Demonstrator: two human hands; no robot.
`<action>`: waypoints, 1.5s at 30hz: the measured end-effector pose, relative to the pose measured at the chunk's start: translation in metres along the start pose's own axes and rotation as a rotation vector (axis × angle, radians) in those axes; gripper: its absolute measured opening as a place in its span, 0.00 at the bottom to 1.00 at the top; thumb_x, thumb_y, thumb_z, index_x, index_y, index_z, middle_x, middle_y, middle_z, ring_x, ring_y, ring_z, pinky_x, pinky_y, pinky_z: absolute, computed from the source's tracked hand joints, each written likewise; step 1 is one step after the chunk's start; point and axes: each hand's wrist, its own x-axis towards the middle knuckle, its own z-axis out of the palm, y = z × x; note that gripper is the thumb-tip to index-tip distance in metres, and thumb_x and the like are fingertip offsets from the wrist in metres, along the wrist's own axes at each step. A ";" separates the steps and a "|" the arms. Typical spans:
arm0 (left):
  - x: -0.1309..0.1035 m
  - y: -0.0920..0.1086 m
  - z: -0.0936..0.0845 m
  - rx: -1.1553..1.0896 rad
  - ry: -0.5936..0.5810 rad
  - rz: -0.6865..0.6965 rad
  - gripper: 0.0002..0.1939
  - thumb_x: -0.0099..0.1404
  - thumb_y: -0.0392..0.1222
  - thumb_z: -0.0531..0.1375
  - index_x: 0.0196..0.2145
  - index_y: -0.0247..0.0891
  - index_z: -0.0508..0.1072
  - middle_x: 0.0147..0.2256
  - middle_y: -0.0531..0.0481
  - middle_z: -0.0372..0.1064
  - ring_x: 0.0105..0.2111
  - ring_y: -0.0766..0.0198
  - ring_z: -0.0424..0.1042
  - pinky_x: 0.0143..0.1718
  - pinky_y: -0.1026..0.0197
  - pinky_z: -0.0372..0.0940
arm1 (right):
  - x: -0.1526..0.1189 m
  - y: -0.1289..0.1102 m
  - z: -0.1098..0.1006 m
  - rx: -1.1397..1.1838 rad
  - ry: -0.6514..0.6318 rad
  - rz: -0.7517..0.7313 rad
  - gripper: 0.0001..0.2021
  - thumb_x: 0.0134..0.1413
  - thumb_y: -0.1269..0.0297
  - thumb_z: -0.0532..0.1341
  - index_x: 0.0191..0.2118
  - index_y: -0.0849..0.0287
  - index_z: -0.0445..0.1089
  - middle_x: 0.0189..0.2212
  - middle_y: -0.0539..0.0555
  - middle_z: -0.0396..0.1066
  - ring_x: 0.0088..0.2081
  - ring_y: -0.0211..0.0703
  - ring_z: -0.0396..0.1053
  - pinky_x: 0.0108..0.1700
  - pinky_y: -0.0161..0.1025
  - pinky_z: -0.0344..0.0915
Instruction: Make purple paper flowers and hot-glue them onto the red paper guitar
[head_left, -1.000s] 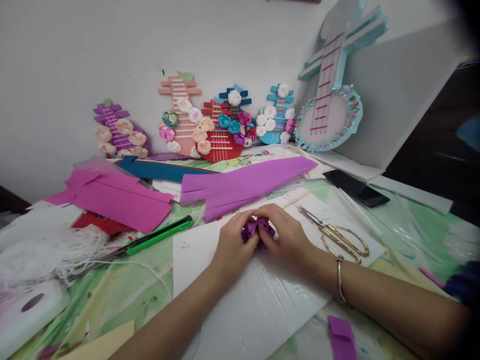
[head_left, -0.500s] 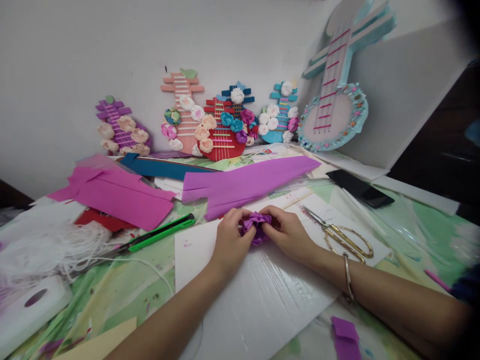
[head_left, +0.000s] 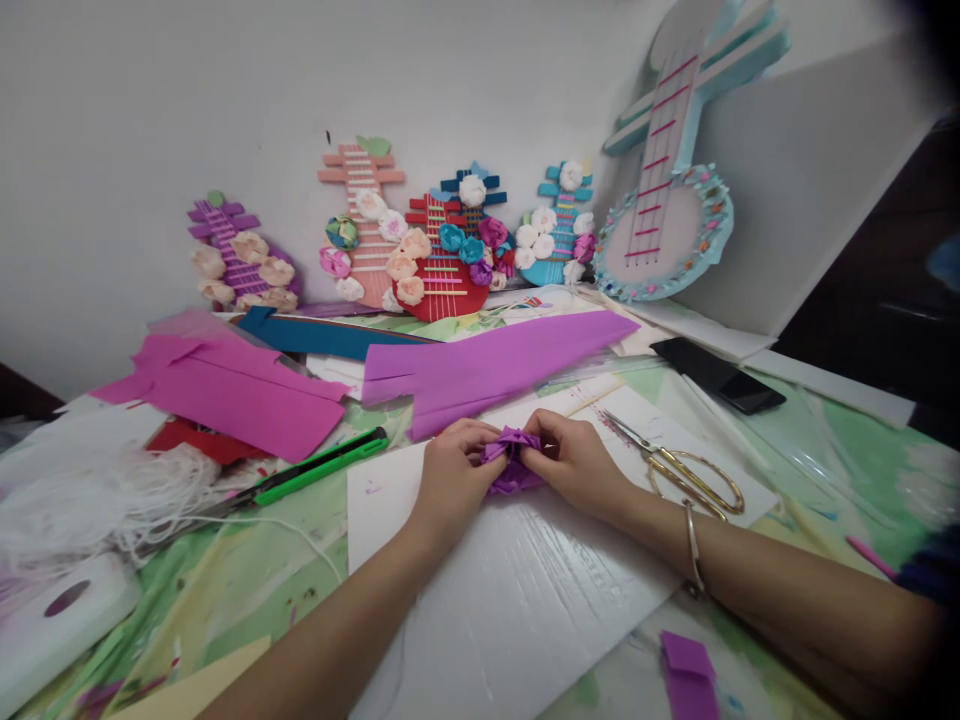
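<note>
Between my two hands is a purple crepe paper flower (head_left: 516, 474), its petals ruffled around a dark hollow middle. My left hand (head_left: 459, 472) pinches its left side with thumb and fingers. On the opposite side, my right hand (head_left: 571, 462) grips the petals the same way. The flower is held just over a white board (head_left: 510, 590). Gold-handled scissors (head_left: 686, 478) lie right of my right hand, blades pointing away to the left. Just beyond my hands stretches a sheet of purple crepe paper (head_left: 487, 365). My fingertips are partly hidden by the petals.
A green utility knife (head_left: 322, 468), white yarn (head_left: 112, 490) and magenta paper (head_left: 240, 390) lie at the left. A phone (head_left: 716, 375) rests at the right, a folded purple piece (head_left: 688, 675) in front. Decorated lute-shaped crafts (head_left: 442, 270) lean on the wall.
My left hand has shifted slightly left, its fingers now lower on the flower's edge. The petals look more spread, and the middle shows more. Everything else stays in place.
</note>
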 end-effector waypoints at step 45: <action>-0.008 0.005 0.002 -0.003 0.062 0.045 0.11 0.62 0.42 0.55 0.42 0.37 0.69 0.43 0.44 0.68 0.41 0.61 0.69 0.33 0.63 0.67 | -0.002 -0.002 -0.003 -0.108 0.106 -0.130 0.14 0.45 0.82 0.54 0.35 0.57 0.67 0.28 0.47 0.72 0.29 0.35 0.67 0.33 0.31 0.59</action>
